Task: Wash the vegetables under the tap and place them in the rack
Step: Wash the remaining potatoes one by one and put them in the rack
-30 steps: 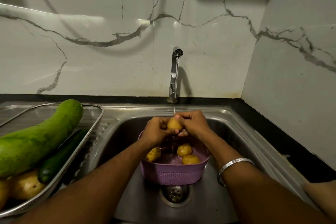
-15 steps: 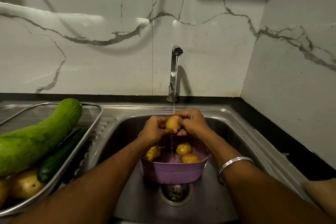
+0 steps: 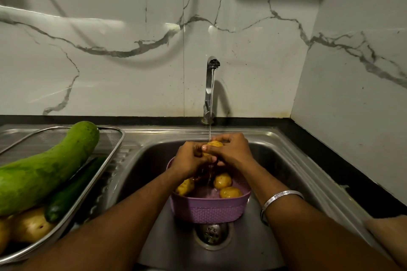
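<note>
A yellow potato (image 3: 214, 144) sits between both hands under the thin stream from the tap (image 3: 211, 86). My left hand (image 3: 190, 160) grips it from the left and my right hand (image 3: 231, 149) from the right, fingers overlapping it. Below them a purple basket (image 3: 210, 210) stands in the sink (image 3: 286, 160) with three potatoes (image 3: 222, 180) in water. On the left the wire rack (image 3: 114, 147) holds a large green gourd (image 3: 44, 169), a dark cucumber (image 3: 72, 191) and potatoes (image 3: 30, 224).
The sink drain (image 3: 211, 234) lies just in front of the basket. A black counter strip (image 3: 343, 171) runs along the right wall. White marble tiles back the tap. A metal bangle (image 3: 277, 199) circles my right wrist.
My hands have closed more over the potato, hiding most of it; they stay under the running water above the basket.
</note>
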`<state>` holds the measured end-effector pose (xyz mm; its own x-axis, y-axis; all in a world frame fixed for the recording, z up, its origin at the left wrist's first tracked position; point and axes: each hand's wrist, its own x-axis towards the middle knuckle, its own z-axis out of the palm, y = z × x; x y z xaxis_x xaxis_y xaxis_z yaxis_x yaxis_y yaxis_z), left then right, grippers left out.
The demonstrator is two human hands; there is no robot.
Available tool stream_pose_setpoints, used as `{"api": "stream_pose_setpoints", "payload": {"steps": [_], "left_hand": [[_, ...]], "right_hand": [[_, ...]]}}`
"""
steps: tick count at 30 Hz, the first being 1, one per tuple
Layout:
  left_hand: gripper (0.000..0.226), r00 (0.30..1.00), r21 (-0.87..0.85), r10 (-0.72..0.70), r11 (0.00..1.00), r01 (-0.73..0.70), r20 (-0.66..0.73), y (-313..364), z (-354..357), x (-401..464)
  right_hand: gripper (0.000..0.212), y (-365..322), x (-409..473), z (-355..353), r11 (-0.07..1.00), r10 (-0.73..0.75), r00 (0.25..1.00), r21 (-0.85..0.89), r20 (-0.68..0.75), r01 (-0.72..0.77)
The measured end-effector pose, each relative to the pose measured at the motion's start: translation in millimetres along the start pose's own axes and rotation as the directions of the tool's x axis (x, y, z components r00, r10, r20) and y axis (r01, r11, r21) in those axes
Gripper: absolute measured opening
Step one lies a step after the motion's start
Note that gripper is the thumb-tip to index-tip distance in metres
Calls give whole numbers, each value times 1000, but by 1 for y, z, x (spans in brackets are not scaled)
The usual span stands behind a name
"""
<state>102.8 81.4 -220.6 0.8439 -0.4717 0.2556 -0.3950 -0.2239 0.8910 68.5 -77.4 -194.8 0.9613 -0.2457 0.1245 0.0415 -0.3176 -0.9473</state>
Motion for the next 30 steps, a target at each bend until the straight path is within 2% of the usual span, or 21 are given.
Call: {"api": "stream_pose_setpoints", "payload": {"steps": [4, 7, 12, 16, 21, 25, 28, 30], "left_hand": [[39, 1000, -7, 7, 1000, -7, 25, -1, -1, 0], [39, 1000, -34, 7, 999, -6, 21, -1, -2, 1], [42, 1000, -24, -16, 1000, 16, -5, -4, -2, 2], [39, 1000, 32, 17, 999, -16, -26, -6, -2, 2], [41, 1000, -27, 3, 1000, -4, -2, -6, -3, 2], [42, 1000, -37, 1, 999, 0, 8, -7, -4, 2], [46, 999, 1, -23, 1000, 23, 32, -8, -5, 2], [43, 1000, 38, -17, 999, 16, 22, -9, -6, 2]], "right_hand": [[23, -1, 5, 0, 999, 41, 999, 25, 10, -41], [18, 1, 7, 0, 999, 38, 999, 24, 15, -39], [25, 3, 4, 0, 1000, 18, 998, 6, 63, -19], [56, -2, -1, 0, 993, -49, 995, -107, 84, 58], [36, -5, 1, 0, 998, 44, 997, 33, 65, -46], [25, 0, 4, -1, 999, 42, 997, 30, 64, -44], [27, 2, 2, -2, 998, 55, 996, -16, 72, -54], [36, 3, 1, -2, 998, 24, 995, -60, 99, -18]]}}
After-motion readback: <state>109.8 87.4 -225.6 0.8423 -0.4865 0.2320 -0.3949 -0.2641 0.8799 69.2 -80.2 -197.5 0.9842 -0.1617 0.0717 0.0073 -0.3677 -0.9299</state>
